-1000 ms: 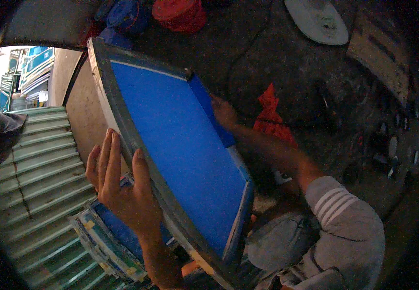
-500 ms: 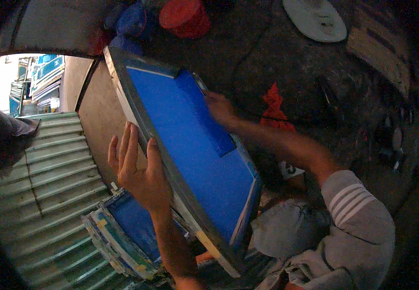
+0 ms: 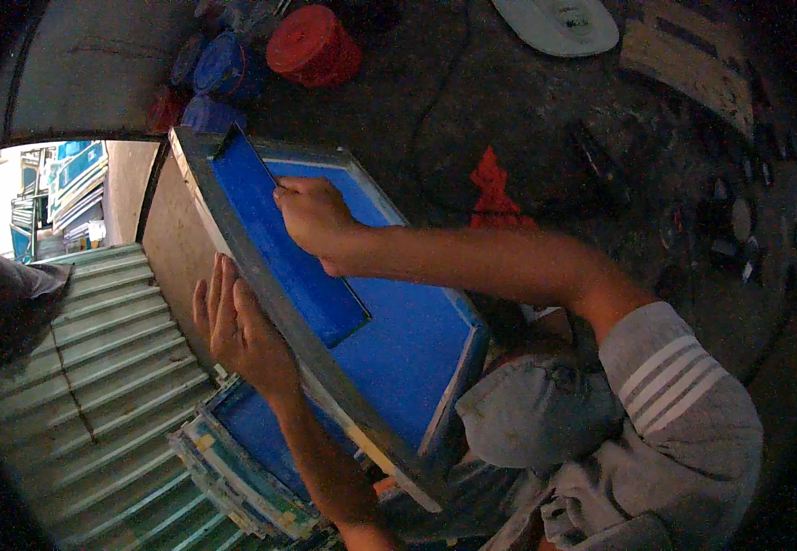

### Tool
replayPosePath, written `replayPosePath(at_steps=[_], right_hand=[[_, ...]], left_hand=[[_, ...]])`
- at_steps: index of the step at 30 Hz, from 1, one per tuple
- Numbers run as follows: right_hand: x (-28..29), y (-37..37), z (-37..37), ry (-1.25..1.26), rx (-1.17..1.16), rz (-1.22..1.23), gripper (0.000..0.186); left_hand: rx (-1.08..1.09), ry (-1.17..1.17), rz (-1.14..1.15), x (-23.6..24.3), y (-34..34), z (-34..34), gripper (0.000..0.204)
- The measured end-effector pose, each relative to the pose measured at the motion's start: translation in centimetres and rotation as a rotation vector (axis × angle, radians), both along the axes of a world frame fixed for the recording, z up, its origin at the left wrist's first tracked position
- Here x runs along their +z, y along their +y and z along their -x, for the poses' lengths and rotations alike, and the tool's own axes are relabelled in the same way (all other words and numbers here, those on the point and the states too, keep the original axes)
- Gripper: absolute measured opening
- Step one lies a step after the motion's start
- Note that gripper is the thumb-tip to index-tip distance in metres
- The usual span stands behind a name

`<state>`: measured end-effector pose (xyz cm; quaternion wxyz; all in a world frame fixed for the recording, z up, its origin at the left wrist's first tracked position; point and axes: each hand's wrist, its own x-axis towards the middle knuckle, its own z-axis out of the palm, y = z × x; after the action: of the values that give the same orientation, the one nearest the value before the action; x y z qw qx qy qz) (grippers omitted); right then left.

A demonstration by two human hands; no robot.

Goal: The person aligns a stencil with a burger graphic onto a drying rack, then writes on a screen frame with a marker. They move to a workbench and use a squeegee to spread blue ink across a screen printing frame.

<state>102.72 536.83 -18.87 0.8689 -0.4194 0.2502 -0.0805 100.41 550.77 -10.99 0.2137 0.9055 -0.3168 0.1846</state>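
A large wooden-edged screen frame [image 3: 210, 213] stands tilted in front of me, with bright blue mesh [image 3: 403, 367] stretched inside it. My right hand [image 3: 317, 219] is closed on the edge of a long, blue-coated scoop coater [image 3: 302, 285], a flat trough with a dark rim. The coater lies against the left part of the mesh, along the frame's left bar. My left hand [image 3: 249, 335] rests against the outside of that bar with its fingers stretched out. The fingertips of my right hand are partly hidden behind the coater's edge.
A stack of smaller blue-meshed frames [image 3: 233, 468] lies at the lower left on corrugated metal sheeting [image 3: 104, 367]. Red [image 3: 314, 46] and blue buckets [image 3: 228, 66] stand at the back. A white lid-like object [image 3: 559, 26], cardboard [image 3: 688, 69] and orange-red scrap [image 3: 492, 193] lie on the floor.
My right hand and the coater have moved left across the mesh, from the right side to the left bar. My left hand stays on the bar; the whole view has shifted slightly.
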Motion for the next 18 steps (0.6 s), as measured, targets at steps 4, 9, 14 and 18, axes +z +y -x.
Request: replayPosePath(at_steps=[4,9,14,18], right_hand=[[0.6,0.7,-0.3,-0.051,0.001,-0.092,0.025],[-0.4,0.5,-0.7,-0.098,0.055,-0.203,0.026],[-4.7,-1.4,1.7,-0.079,0.044,-0.258,0.03],[-10.7,-4.5,8.3,0.018,-0.089,-0.185,0.037]], left_hand=[[-0.031,0.027,0.011,0.2,0.4,-0.2,0.032],[0.021,0.022,-0.021,0.2,0.2,0.1,0.031],[0.153,0.048,0.112,0.0,-0.8,1.3,0.032],[0.237,0.045,0.008,0.8,0.9,1.2,0.033]])
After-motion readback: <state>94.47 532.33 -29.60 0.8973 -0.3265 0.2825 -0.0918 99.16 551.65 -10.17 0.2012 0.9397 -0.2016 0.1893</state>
